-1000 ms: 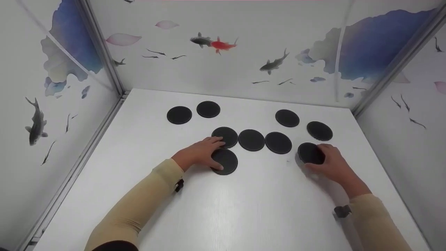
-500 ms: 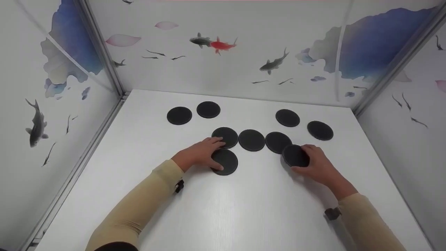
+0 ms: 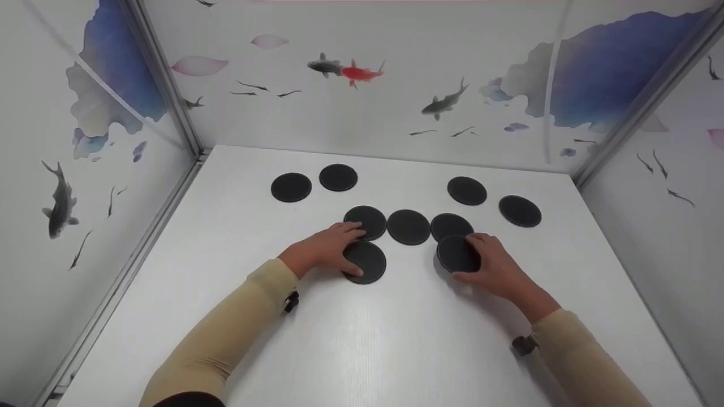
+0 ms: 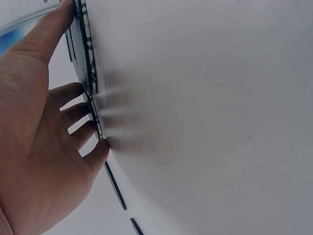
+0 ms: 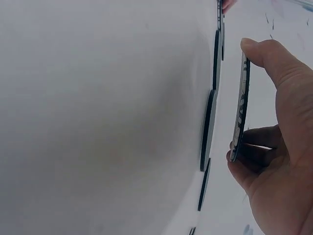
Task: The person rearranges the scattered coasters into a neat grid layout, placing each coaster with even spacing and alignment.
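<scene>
My left hand rests with fingers spread over two round black coasters. Its fingertips touch the upper coaster, and the thumb lies on the lower coaster just in front. In the left wrist view the left hand shows its fingers at the coaster edges. Between thumb and fingertips, my right hand pinches another black coaster, overlapping the row's right coaster in the head view. The right wrist view shows this held coaster raised off the table, with pale, dark-patterned underside. A middle coaster completes the row.
Toward the back left lie two more coasters, one outer and one inner. At the back right are another two, a near-centre one and an outer one. Printed panels wall the white table on three sides.
My right hand has carried its coaster leftward, from the right of the row to the front of the row's right coaster. The left hand has stayed in place on its two coasters.
</scene>
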`<act>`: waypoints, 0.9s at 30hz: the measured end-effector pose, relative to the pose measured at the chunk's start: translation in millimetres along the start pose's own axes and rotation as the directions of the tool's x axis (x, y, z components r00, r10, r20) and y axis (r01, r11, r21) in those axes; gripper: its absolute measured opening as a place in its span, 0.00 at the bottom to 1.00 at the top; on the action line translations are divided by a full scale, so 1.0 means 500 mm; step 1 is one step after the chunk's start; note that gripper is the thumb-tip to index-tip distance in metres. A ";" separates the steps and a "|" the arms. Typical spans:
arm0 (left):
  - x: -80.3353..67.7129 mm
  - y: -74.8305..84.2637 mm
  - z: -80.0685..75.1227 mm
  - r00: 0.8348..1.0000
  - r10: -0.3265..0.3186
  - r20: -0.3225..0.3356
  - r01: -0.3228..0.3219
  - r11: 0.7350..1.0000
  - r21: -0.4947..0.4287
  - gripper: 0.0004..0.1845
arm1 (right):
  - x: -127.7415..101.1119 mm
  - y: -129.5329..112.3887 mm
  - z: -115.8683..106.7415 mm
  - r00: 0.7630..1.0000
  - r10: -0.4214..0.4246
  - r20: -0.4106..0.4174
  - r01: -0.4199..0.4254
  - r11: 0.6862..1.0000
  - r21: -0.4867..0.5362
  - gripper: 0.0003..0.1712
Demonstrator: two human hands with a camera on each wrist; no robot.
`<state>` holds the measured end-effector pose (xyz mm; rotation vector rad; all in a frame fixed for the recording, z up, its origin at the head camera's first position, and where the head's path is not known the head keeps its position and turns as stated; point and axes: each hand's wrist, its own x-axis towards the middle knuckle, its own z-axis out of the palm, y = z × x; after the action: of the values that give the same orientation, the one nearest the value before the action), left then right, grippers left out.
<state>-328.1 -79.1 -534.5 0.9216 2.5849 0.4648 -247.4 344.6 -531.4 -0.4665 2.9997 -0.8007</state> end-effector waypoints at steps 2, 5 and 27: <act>0.000 0.000 0.000 1.000 -0.003 -0.002 0.003 1.000 -0.002 0.57 | 0.005 -0.008 0.007 1.000 -0.009 -0.003 0.009 1.000 -0.002 0.55; -0.001 0.001 0.000 1.000 -0.008 -0.002 0.008 1.000 0.001 0.56 | 0.011 -0.022 0.018 1.000 -0.019 0.002 0.019 1.000 -0.002 0.56; -0.007 0.007 -0.006 1.000 0.006 -0.016 -0.006 1.000 0.014 0.55 | 0.033 -0.102 0.078 0.998 -0.046 0.038 0.047 0.998 -0.036 0.59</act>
<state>-325.0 -79.3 -529.8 0.9349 2.6035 0.4575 -245.9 278.6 -539.2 -0.5477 2.9851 -0.7321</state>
